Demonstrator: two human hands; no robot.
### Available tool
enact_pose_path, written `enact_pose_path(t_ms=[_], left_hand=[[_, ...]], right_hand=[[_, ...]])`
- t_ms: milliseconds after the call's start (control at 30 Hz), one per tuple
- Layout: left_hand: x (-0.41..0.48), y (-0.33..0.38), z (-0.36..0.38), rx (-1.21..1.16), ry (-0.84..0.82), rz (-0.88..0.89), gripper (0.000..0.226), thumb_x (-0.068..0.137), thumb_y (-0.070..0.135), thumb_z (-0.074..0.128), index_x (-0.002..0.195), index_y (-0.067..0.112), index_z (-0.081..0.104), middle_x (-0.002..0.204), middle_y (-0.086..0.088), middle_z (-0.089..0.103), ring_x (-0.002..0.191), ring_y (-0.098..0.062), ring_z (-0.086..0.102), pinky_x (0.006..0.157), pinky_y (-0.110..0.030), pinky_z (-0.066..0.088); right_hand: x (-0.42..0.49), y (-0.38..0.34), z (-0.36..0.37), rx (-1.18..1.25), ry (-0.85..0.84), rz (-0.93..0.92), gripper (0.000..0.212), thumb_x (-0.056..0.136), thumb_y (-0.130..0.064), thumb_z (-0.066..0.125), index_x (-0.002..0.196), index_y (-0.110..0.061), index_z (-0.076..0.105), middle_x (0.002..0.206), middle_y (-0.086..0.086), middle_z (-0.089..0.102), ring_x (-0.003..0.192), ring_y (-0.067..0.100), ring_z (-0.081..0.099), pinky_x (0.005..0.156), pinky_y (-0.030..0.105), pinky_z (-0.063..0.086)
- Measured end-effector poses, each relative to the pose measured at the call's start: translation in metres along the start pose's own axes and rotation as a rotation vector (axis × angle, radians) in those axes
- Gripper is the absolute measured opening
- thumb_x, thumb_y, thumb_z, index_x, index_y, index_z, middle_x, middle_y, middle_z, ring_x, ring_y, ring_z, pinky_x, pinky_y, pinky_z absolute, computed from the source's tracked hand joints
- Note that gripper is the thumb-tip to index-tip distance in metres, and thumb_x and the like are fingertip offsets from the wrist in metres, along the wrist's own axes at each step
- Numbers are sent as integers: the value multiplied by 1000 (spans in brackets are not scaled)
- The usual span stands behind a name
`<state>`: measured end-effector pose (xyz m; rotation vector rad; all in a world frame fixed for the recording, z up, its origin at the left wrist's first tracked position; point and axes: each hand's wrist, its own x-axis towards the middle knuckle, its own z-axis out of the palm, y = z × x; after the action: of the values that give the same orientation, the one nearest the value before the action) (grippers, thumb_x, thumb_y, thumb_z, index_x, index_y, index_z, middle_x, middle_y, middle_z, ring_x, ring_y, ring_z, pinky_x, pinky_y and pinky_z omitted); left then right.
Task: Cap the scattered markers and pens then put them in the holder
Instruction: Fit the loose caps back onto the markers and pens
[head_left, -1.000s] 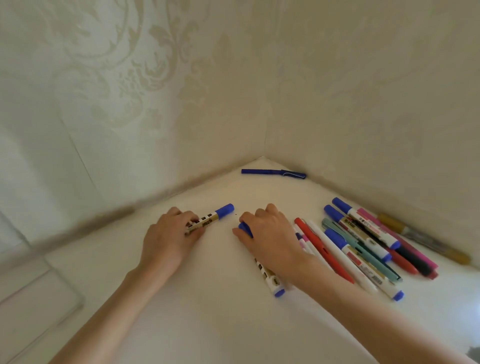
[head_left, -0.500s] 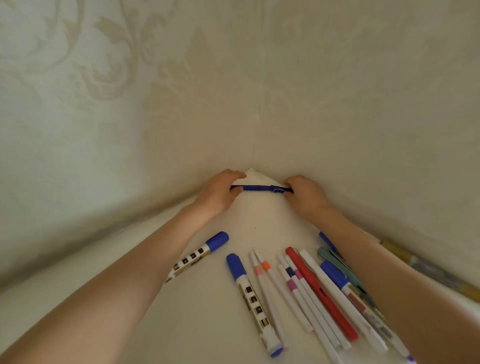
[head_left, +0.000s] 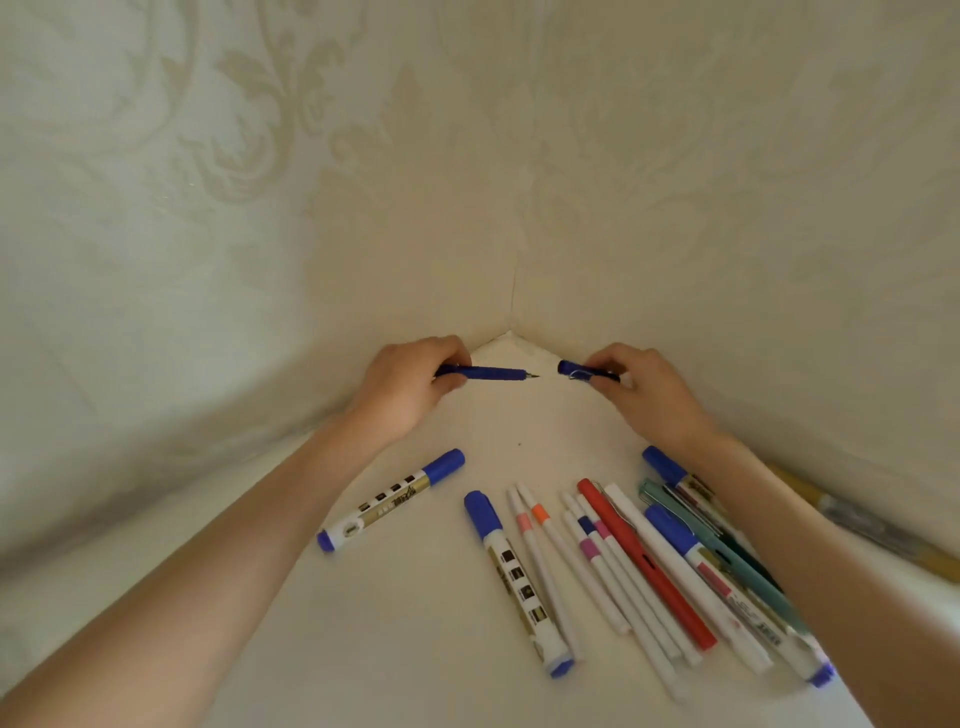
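Near the back corner, my left hand (head_left: 402, 387) grips a dark blue pen (head_left: 491, 373) with its bare tip pointing right. My right hand (head_left: 641, 387) pinches the pen's blue cap (head_left: 576, 370), its opening facing the tip with a small gap between them. On the white surface (head_left: 395, 623) lie a blue-capped white marker (head_left: 389, 501), a second one (head_left: 519, 582), several thin white pens (head_left: 582, 561), a red pen (head_left: 647, 566) and more markers (head_left: 727, 566) under my right forearm. No holder is in view.
Two patterned cream walls (head_left: 260, 182) meet at the corner just behind my hands. A yellow marker (head_left: 862, 530) lies along the right wall.
My hands left the two blue-capped markers, reached to the corner, took the blue pen at both ends and pulled its cap off. The camera leaned closer.
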<state>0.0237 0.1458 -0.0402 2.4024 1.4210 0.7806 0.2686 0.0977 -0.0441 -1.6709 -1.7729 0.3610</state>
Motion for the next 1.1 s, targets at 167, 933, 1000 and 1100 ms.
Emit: enact_pose_path(t_ms=[167,933,1000,1100], left_hand=[[-55,8,-34,-115,107,9,12,88,18,58,99,22,62,90,12,62,86,-9,57,75,-24,44],[-140,47,-67,-344,122,89,14,90,14,56,92,26,63,77,23,59,71,-2,52,64,-9,36],[-144,46,-63,-259,155,130,9,90,18,56,93,22,63,76,21,57,70,-3,51,62,-9,35],[-152,47,-53,-181,134,166,13,89,26,53,94,19,62,74,26,54,66,4,48,60,-7,34]], right_hand=[[-46,-40,-5,147,-5,-38,16,92,-17,53,102,-26,62,100,-12,61,91,-8,49,76,10,36],[-106,-110,10,374,44,-374,27,86,-6,59,100,-29,62,96,-13,64,91,3,61,80,14,47],[-109,-108,14,440,10,-310,28,85,-4,60,96,-29,64,91,-11,66,85,4,62,76,15,48],[-118,-101,20,712,-80,-60,18,81,-2,62,91,-16,68,79,-5,70,73,4,63,69,21,51]])
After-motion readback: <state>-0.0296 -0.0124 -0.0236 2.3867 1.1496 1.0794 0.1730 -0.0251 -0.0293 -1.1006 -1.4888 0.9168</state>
